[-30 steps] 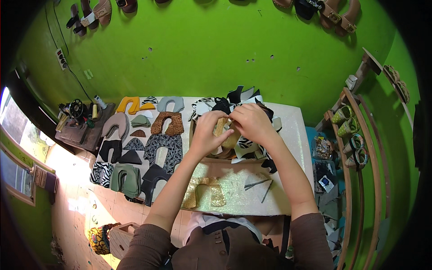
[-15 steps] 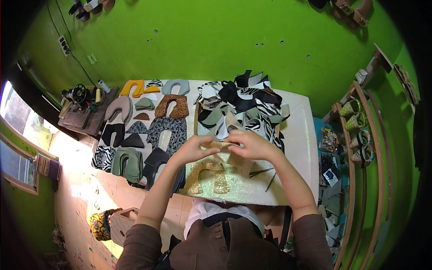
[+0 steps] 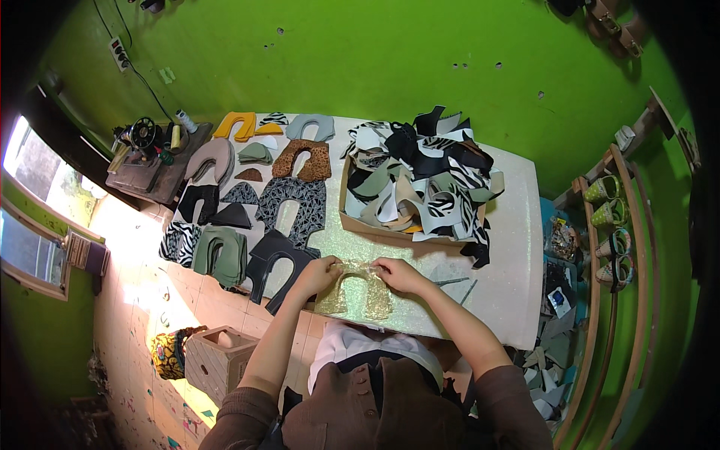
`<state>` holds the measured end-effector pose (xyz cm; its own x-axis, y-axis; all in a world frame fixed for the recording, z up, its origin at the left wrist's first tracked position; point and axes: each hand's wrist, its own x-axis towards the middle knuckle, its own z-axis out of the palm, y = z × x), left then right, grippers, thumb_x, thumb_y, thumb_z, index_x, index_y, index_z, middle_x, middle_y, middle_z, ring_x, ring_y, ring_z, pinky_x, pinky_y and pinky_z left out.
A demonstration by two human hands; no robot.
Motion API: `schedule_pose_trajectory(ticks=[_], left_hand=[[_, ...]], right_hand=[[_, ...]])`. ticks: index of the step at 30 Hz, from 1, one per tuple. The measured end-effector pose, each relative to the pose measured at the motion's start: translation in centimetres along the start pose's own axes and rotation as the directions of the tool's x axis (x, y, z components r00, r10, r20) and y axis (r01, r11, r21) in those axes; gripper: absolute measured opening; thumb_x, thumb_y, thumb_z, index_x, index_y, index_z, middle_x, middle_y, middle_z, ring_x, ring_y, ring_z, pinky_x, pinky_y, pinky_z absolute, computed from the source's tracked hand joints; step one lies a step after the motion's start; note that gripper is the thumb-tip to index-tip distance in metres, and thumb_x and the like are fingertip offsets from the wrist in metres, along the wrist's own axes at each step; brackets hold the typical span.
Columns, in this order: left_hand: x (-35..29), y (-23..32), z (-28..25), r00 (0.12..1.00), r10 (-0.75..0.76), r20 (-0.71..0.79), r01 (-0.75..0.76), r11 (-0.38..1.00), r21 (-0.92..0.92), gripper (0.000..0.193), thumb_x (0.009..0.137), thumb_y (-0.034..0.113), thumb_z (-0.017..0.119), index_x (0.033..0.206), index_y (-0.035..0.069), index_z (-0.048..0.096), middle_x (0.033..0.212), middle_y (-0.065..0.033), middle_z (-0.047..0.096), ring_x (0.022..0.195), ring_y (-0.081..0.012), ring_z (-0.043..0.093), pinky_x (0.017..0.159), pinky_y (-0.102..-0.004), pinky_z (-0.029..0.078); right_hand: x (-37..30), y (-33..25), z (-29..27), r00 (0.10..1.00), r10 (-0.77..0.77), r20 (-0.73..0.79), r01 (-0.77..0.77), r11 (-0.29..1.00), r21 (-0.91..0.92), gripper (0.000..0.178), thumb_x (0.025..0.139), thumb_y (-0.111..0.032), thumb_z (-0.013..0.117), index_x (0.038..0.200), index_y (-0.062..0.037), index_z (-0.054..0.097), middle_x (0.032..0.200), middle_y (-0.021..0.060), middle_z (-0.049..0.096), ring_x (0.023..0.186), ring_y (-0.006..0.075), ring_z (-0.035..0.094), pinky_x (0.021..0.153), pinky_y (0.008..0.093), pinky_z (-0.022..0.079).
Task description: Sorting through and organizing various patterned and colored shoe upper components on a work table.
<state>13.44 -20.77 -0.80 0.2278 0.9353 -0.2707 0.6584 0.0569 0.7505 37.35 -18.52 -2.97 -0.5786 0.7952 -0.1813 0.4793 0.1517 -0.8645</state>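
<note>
A gold glitter, arch-shaped cut piece [image 3: 377, 301], like a shoe upper, lies near the table's front edge with its legs toward me. My left hand [image 3: 319, 276] pinches gold glitter material at the arch's upper left. At its upper right, my right hand [image 3: 400, 275] pinches the same material, so the top edge spans between my fingers. Whether this is one piece or one laid on another, I cannot tell. Right of my right hand lie slim dark tools [image 3: 453, 281], their kind unclear.
Stacked cut pieces, including grey-patterned [image 3: 300, 196], leopard [image 3: 302, 159] and olive [image 3: 219, 251] ones, cover the table's left side. A cardboard box [image 3: 397, 234] overflows with scraps [image 3: 420, 176]. A sewing machine [image 3: 142, 135] stands far left; a wooden shoe rack [image 3: 574, 375] stands right.
My hands have come down and nearer to me, bringing the raised gold piece to the arch on the table. They are wider apart. The whole view has shifted slightly.
</note>
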Motion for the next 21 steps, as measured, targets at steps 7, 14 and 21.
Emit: schedule_pose_trajectory(ticks=[7, 14, 21], left_hand=[[0.3, 0.7, 1.4, 0.985, 0.080, -0.154, -0.038, 0.966, 0.256, 0.028, 0.078, 0.019, 0.058, 0.102, 0.003, 0.058, 0.093, -0.0164, 0.059, 0.085, -0.0306, 0.057, 0.075, -0.0364, 0.046], [-0.1, 6.8, 1.3, 0.741, 0.501, -0.447, -0.385, 0.863, 0.328, 0.016, 0.075, 0.006, 0.055, 0.090, 0.005, 0.057, 0.088, -0.0106, 0.056, 0.079, -0.0276, 0.056, 0.069, -0.0356, 0.046], [3.9, 12.1, 2.2, 0.671, 0.562, -0.483, -0.476, 0.827, 0.300, 0.013, 0.074, 0.005, 0.055, 0.087, 0.005, 0.056, 0.086, -0.0106, 0.056, 0.076, -0.0275, 0.056, 0.065, -0.0358, 0.046]], right_hand=[[-0.7, -0.8, 0.1, 0.970, -0.040, -0.238, -0.038, 0.949, -0.314, 0.020, 0.081, -0.017, 0.051, 0.097, -0.0072, 0.058, 0.093, 0.0121, 0.057, 0.088, 0.0301, 0.057, 0.072, 0.0395, 0.047], [-3.3, -6.6, -3.7, 0.758, -0.348, -0.552, 0.032, 0.865, -0.501, 0.015, 0.077, -0.011, 0.057, 0.090, -0.0036, 0.057, 0.089, 0.0104, 0.054, 0.083, 0.0281, 0.053, 0.072, 0.0378, 0.044], [-1.3, -4.6, -7.7, 0.655, -0.299, -0.694, -0.271, 0.764, -0.585, 0.033, 0.074, -0.016, 0.062, 0.103, -0.0038, 0.052, 0.092, 0.0106, 0.053, 0.089, 0.0292, 0.050, 0.075, 0.0369, 0.041]])
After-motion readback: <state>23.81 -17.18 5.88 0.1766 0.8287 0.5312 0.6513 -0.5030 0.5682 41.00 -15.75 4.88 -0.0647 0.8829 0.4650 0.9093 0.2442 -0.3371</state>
